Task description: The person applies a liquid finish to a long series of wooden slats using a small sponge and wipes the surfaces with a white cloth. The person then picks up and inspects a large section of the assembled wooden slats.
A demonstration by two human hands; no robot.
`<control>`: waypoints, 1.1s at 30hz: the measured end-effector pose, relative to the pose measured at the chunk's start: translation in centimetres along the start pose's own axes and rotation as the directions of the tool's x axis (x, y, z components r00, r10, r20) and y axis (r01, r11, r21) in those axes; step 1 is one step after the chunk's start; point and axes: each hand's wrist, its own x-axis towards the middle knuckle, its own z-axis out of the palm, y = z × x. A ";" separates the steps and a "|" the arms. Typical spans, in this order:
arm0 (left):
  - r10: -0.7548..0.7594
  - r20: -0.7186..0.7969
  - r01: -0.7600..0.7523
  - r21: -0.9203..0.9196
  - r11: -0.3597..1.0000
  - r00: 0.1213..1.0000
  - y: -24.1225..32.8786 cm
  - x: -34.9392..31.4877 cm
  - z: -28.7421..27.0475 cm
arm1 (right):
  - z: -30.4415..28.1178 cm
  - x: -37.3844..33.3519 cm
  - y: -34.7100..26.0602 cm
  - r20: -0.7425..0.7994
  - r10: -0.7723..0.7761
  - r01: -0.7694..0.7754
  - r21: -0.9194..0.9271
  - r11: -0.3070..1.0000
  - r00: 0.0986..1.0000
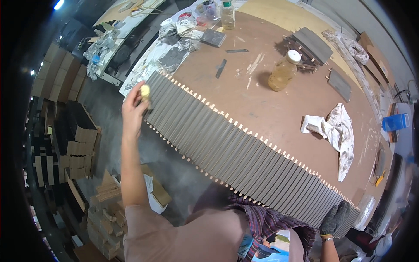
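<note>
A long row of narrow grey slats (218,139), packed side by side with pale wooden pegs sticking out of both ends, lies slantwise along the near edge of the brown table. At its far left end, my bare left hand (134,107) is closed in a pinch on a small yellow sponge-like piece (145,91), just over the outermost slats; motion blurs its details. My right hand (335,217), in a dark grey knitted glove, lies on the slats near the row's right end. Its fingers look stretched out, with nothing seen in them.
On the brown table (244,96) stand a lidded jar of yellowish liquid (283,72) and a clear bottle (228,15). Stacked pegged grey pieces (310,46) sit at the back right, with a stained white cloth (336,135) nearer. Cardboard stacks (107,218) stand on the floor at left.
</note>
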 end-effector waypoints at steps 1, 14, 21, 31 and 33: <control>-0.019 0.083 0.031 -0.151 0.988 0.996 0.4 0.7 1.6 | 0.3 -0.1 0.4 -0.009 -0.018 0.017 -0.024 1.000 1.000; -0.150 0.370 0.054 0.258 0.965 0.917 -9.9 17.3 17.7 | 0.8 -0.5 0.8 -0.054 -0.015 0.021 0.113 0.993 0.998; 0.107 0.383 -0.387 0.796 0.466 0.918 -14.0 21.1 14.2 | -1.0 1.1 -2.7 -0.092 -0.037 0.040 0.032 0.999 0.995; 0.092 0.962 -0.732 0.131 0.668 0.256 8.2 -3.7 41.9 | -1.6 1.5 -3.1 -0.074 0.007 -0.002 0.057 0.998 0.997; 0.080 0.959 -0.792 0.175 0.585 0.271 8.3 -6.4 47.7 | -1.5 1.5 -3.3 -0.081 0.002 0.000 0.025 1.000 0.997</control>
